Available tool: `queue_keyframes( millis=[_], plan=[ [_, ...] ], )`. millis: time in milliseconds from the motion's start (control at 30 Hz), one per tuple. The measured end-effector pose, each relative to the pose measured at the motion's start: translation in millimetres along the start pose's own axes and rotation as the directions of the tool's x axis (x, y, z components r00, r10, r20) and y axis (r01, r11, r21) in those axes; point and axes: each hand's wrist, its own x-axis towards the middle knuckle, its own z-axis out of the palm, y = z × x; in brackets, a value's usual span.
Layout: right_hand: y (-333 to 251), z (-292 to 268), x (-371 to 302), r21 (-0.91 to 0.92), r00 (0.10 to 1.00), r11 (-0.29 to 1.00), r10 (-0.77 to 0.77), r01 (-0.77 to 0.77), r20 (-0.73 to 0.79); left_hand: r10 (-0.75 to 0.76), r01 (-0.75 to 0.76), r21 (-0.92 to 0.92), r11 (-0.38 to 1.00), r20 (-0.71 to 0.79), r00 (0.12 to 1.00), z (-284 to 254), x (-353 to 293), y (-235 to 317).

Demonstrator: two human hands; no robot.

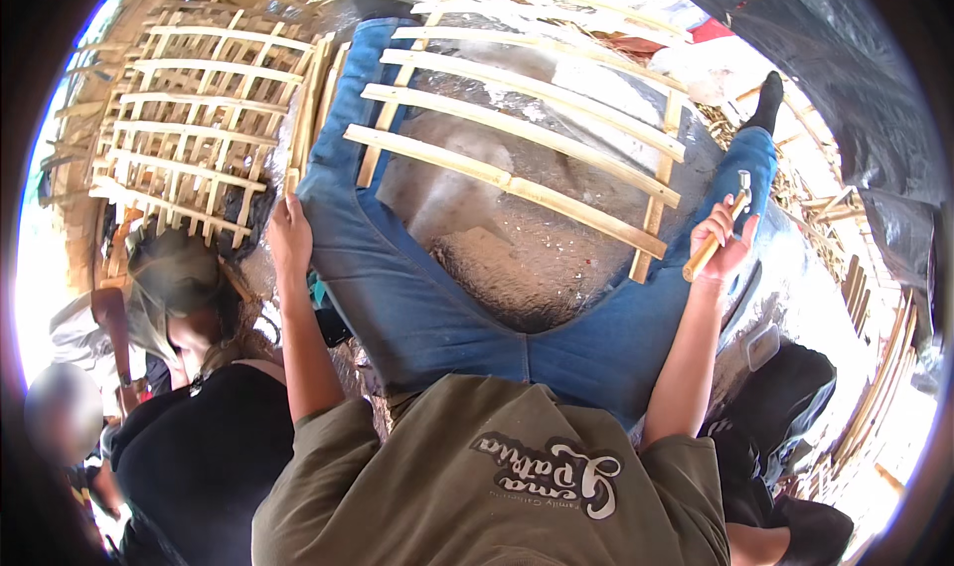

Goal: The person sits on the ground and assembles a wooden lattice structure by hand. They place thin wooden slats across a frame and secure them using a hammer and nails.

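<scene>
My right hand (pixel 722 236) is closed around the wooden handle of a small hammer (pixel 703 255), its metal head upward, above my right leg. At my left thigh, my left hand (pixel 290 236) has its fingertips at the near end of a pale bamboo slat (pixel 294 176), seemingly pinching it; the fingers are partly hidden. Between my spread legs lies a bamboo lattice frame (pixel 517 181), with several crosswise slats over two lengthwise strips. Its left end rests by my left leg, its right end near my right knee.
Stacked bamboo lattices (pixel 199 99) stand at the left, beside a bundle of loose slats (pixel 320 79). A person in black (pixel 204 457) sits close at my left. Dark plastic sheeting (pixel 845 69) hangs at the far right. A clear container (pixel 762 345) lies near my right elbow.
</scene>
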Motion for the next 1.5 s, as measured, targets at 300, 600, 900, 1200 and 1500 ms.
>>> queue_keyframes(
  millis=[300, 600, 900, 1200, 1500],
  plan=[
    [9.8, 9.6, -6.6, 0.063, 0.998, 0.998, 0.013, -0.01, -0.054, 0.155, -0.177, -0.221, 0.959, -0.114, 0.981, 23.1, -10.2, -3.6],
    [15.5, 8.3, -3.9, 0.019, 0.997, 1.0, -0.011, 0.013, -0.08, 0.268, -0.236, 0.133, 0.963, -0.349, 0.898, 13.1, -31.2, 10.9],
    [12.3, 9.0, -5.5, 0.007, 0.995, 0.999, -0.033, 0.034, -0.091, 0.644, -0.687, -0.005, 0.726, -0.345, 0.683, 39.8, -29.2, 112.2],
    [14.6, 8.6, -6.3, -0.02, 0.995, 0.999, 0.03, -0.032, -0.099, 0.579, -0.501, 0.396, 0.77, -0.1, 0.809, 111.1, 59.8, 219.1],
    [11.9, 12.3, -3.6, -0.129, 0.983, 0.992, -0.008, -0.016, -0.182, 0.338, -0.311, 0.393, 0.865, 0.002, 0.941, 115.3, 92.1, 240.8]
  ],
)
